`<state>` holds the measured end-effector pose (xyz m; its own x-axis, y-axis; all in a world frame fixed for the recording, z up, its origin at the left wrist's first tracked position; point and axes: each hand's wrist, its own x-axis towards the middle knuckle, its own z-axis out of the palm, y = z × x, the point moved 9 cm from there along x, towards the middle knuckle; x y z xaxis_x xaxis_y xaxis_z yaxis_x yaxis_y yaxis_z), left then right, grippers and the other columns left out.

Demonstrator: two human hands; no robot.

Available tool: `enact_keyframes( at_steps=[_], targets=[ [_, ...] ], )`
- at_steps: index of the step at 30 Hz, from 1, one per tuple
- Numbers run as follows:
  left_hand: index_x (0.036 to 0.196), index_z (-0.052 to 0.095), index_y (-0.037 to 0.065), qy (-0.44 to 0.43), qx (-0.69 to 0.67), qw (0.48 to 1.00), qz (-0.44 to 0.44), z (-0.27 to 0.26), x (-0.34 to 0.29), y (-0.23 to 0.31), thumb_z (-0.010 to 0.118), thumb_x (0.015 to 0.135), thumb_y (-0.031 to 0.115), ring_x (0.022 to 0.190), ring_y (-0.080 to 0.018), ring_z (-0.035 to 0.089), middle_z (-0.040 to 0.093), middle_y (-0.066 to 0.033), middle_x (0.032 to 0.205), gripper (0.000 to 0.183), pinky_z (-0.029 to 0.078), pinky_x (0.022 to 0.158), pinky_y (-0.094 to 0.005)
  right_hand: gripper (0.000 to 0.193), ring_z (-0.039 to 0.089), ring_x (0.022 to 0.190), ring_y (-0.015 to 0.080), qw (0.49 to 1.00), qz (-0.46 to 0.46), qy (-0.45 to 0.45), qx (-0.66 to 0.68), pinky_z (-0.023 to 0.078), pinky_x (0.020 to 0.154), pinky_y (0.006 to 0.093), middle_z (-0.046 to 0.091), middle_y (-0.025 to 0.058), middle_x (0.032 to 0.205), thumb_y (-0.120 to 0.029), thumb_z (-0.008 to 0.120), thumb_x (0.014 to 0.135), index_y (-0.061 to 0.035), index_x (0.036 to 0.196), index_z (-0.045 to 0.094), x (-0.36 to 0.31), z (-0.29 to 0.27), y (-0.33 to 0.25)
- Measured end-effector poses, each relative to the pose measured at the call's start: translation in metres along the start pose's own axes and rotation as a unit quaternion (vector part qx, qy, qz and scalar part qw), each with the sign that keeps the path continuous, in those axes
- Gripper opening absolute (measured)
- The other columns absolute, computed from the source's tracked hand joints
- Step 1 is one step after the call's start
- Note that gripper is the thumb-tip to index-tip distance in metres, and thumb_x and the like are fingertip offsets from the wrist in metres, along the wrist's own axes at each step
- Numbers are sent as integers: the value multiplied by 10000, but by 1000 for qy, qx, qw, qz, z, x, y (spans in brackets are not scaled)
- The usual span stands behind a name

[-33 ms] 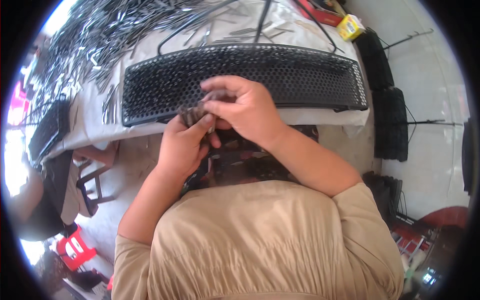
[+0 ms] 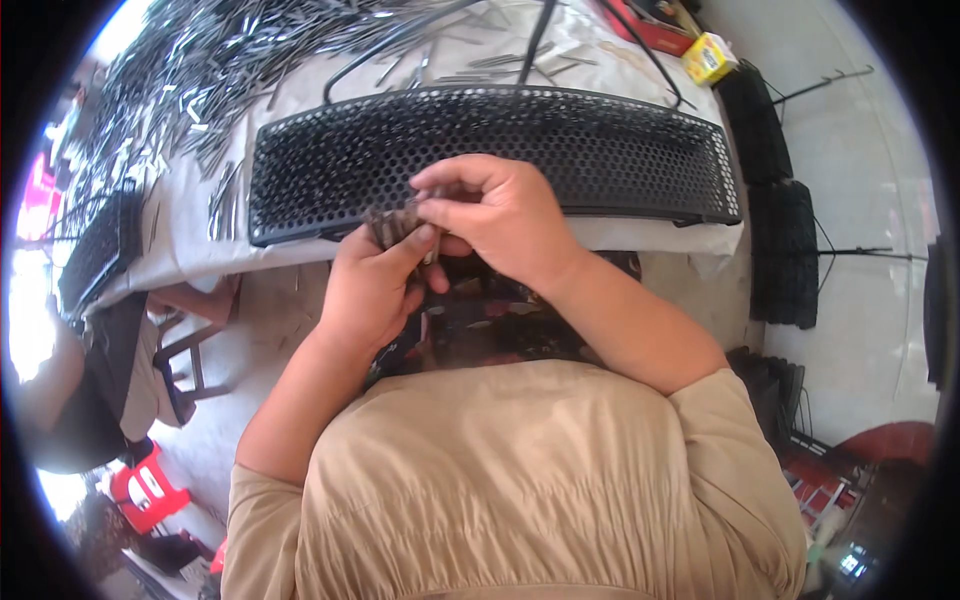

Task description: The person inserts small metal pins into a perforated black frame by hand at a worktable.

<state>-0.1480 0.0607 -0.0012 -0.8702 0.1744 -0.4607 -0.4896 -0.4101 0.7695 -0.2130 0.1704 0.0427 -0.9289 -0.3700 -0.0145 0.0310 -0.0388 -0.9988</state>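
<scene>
My left hand [image 2: 365, 285] is closed round a small bundle of slim grey-brown metal pieces [image 2: 393, 228], whose ends stick up past the thumb. Curled over the bundle's right side is my right hand [image 2: 505, 210], its thumb and bent fingers closed close to the upper ends. Whatever lies between those fingertips is too small to make out. Both hands are just in front of a long black perforated metal rack [image 2: 600, 165] with thin bent rods rising behind it. This rack stands along the near edge of the white-covered table [image 2: 310, 75].
A large heap of slim metal pieces [image 2: 225, 60] covers the table's far left. At the back right are a red box [image 2: 655, 35] and a yellow box [image 2: 709, 58]. More black racks [image 2: 785, 250] stand at the right. Another person [image 2: 100, 370] sits at left, near a red stool [image 2: 150, 490].
The view has shifted slightly, so the table and rack appear a little farther right. Both hands keep nearly the same pose round the bundle.
</scene>
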Motion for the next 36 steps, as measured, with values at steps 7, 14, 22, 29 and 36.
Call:
enact_keyframes(
  at_steps=[7,14,22,29,36],
  targets=[
    [1091,595,-24,25,8,997,-74,-10,9,-12,545,969,75,600,-105,562,696,-142,932,165,329,392,-187,127,686,820,119,967,-151,131,-159,551,739,234,725,88,927,11,684,881,23,1007,678,28,-48,-33],
    [1078,596,-38,29,-36,995,-85,-15,14,-20,561,956,64,610,-107,560,689,-140,907,163,321,394,-194,134,701,804,170,884,-312,148,-316,549,733,258,735,80,890,-58,741,827,-34,954,709,31,-39,-53],
    [1021,603,9,12,-28,996,-83,-13,13,-19,571,953,88,624,-96,556,690,-100,885,109,330,433,-200,172,714,849,131,841,-343,102,-407,555,772,241,749,84,937,-23,745,831,-14,1000,715,29,-25,-56],
    [987,615,25,16,-15,996,-86,-14,13,-18,580,945,94,637,-93,546,688,-85,880,87,328,447,-199,153,705,809,254,868,-346,91,-343,555,721,314,725,90,897,-119,745,811,-79,957,720,32,-31,-49],
    [996,610,20,8,-28,996,-79,-14,15,-21,574,945,85,646,-102,554,688,-91,891,90,336,459,-205,165,715,799,231,859,-348,97,-364,557,717,294,732,82,893,-113,758,804,-81,963,725,36,-38,-50]
  ],
)
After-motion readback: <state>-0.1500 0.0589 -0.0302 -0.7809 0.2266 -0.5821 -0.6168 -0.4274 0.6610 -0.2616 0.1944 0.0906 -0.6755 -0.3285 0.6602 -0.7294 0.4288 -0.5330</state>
